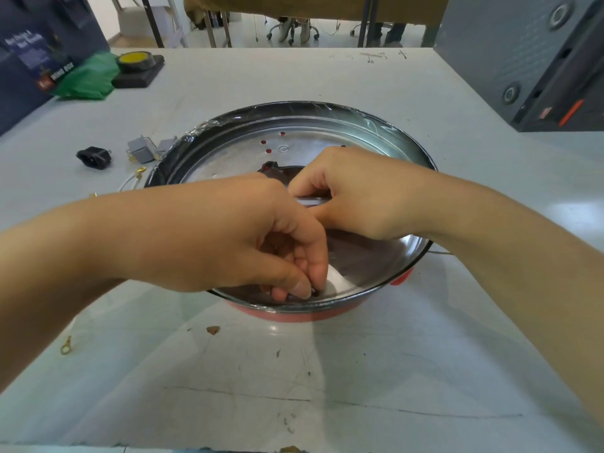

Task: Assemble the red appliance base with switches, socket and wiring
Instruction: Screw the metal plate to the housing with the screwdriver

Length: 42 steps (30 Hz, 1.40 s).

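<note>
Fitting a small part inside the base

Pinching something tiny at the near rim of the red appliance base (294, 313) with my left hand (261, 237); my right hand (356, 194) grips a metal strip. That bit could slip; socket (94, 156) waits on the table (327, 371)

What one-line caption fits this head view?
Both hands work inside the shiny round metal pan of the red appliance base; black power socket waits on the table.
</note>
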### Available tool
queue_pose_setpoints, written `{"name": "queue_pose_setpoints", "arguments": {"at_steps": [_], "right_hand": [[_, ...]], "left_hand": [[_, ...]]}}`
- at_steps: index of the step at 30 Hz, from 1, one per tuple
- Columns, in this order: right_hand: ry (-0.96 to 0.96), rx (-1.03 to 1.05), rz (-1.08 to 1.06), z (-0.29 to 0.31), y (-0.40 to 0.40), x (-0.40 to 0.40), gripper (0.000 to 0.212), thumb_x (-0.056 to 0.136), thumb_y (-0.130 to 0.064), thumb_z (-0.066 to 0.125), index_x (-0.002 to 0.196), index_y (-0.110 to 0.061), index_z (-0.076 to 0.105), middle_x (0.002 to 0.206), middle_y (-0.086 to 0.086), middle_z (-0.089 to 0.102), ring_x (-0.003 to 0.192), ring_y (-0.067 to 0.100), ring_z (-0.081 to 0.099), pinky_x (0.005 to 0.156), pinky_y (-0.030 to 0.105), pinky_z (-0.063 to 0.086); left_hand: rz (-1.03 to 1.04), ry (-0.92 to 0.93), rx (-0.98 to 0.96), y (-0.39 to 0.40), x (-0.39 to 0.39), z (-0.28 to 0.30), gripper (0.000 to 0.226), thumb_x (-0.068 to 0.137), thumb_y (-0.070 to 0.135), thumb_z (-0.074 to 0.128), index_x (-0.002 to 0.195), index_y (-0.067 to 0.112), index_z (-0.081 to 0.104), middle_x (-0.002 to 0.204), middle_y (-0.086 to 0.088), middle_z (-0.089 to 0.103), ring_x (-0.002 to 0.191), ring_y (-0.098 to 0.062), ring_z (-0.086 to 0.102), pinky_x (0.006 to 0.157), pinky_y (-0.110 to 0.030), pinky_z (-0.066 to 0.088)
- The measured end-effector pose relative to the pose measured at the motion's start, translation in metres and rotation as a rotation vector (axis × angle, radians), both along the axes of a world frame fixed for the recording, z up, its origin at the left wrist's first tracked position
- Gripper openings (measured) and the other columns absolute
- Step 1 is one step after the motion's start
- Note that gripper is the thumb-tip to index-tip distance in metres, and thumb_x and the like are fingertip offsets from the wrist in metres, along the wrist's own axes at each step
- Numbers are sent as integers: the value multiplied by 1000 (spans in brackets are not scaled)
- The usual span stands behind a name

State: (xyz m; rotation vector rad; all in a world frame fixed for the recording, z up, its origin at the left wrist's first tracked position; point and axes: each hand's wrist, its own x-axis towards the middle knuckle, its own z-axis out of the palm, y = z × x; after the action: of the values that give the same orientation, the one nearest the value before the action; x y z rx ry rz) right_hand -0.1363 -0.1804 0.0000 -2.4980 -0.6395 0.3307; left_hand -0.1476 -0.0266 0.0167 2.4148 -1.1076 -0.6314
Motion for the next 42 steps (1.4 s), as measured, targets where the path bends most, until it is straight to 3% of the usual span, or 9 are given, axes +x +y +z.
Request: {"name": "queue_pose_setpoints", "arguments": {"at_steps": [8, 11, 13, 19, 23, 28, 35, 39, 42], "right_hand": [[-51, -30, 10, -1, 0, 1, 21, 90, -24, 62, 87, -6, 72, 79, 15, 65, 62, 10, 41, 64, 34, 41], [-63, -49, 11, -2, 0, 2, 21, 90, -20, 60, 91, -2, 70, 86, 20, 65, 65, 12, 41, 67, 38, 41], [-61, -57, 15, -2, 0, 2, 21, 90, -19, 60, 92, -1, 70, 88, 21, 65, 66, 12, 40, 62, 37, 38], [-60, -61, 8, -3, -1, 3, 24, 90, -20, 59, 93, 2, 68, 88, 24, 62, 63, 12, 36, 56, 30, 31], [-30, -60, -4, -1, 1, 2, 20, 89, -16, 60, 80, 0, 67, 70, 19, 56, 60, 10, 35, 56, 29, 33], [7, 5, -37, 2, 2, 1, 49, 87, -18, 63, 44, -17, 40, 42, -6, 32, 46, 8, 30, 44, 18, 27], [-19, -38, -23, -1, 3, 0, 22, 89, -18, 60, 82, 2, 67, 76, 23, 58, 61, 12, 36, 55, 30, 31], [-18, -27, -38, 0, 3, -1, 17, 89, -16, 60, 81, -4, 69, 76, 19, 62, 63, 12, 40, 57, 35, 38], [7, 5, -48, 1, 3, -2, 25, 88, -16, 63, 64, -13, 65, 53, 1, 51, 52, 4, 36, 50, 22, 33]], "left_hand": [[-45, -56, 35, -3, 0, 1, 8, 78, 20, 69, 77, 13, 72, 67, -1, 67, 56, -8, 54, 66, -31, 47], [-99, -27, 9, 0, 1, 2, 4, 77, 25, 68, 75, 24, 71, 68, 3, 69, 59, -5, 61, 63, -17, 45], [-129, -12, -20, 3, 2, 3, 6, 75, 32, 65, 75, 31, 71, 69, 5, 70, 62, -3, 64, 62, -9, 42], [-171, -68, -87, 5, 1, -2, 13, 74, 37, 61, 77, 31, 72, 70, 8, 69, 64, 0, 64, 62, -12, 45], [-205, -133, -152, 9, 1, -5, 12, 73, 32, 65, 78, 27, 75, 71, 13, 68, 62, 3, 61, 62, -10, 44], [-147, -104, -229, 14, 1, -12, 9, 74, 31, 68, 79, 25, 72, 67, 14, 67, 62, 0, 64, 60, -19, 51], [-192, -106, -217, 12, 2, -9, 11, 77, 29, 66, 79, 21, 74, 67, 7, 69, 61, 0, 64, 63, -16, 48], [-189, -79, -219, 12, 2, -10, 11, 77, 30, 66, 79, 22, 73, 68, 7, 69, 62, -2, 64, 63, -16, 47], [-173, -45, -221, 14, 4, -11, 12, 75, 31, 68, 80, 22, 74, 67, 7, 68, 63, -5, 64, 63, -20, 50]]}}
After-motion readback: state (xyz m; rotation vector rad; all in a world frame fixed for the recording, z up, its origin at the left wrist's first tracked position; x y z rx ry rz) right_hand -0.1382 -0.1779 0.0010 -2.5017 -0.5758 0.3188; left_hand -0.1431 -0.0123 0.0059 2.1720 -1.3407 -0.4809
